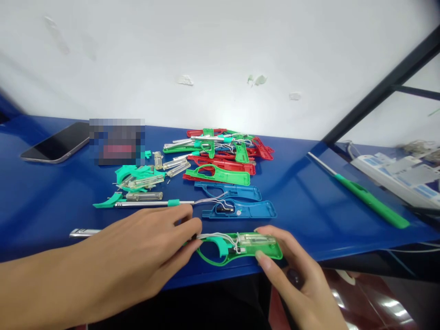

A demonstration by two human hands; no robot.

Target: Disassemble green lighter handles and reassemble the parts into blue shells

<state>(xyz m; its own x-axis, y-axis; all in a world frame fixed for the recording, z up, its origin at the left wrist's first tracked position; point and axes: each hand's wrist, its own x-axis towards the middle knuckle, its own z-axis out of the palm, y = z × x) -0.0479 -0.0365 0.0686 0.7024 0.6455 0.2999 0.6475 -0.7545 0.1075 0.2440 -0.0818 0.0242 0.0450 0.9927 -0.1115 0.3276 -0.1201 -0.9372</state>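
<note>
1 white wall point(220, 46) — marked, bright — behind 1 blue table point(292, 183); glossy reddish floor point(385, 302).

Bright light, soft glare on white wall point(220, 55), faint shadows.

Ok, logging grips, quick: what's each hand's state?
Left hand: closed at the green casing, exact hold hidden.
Right hand: holding that casing's wider end.

We cannot make out the pixelated object point(118, 144) beside the phone point(60, 142). Our left hand point(154, 243) hides part of the metal tube point(83, 233); the bottom edge crops our right hand point(299, 270), the right edge a white, blue-patched item point(400, 176).
</note>
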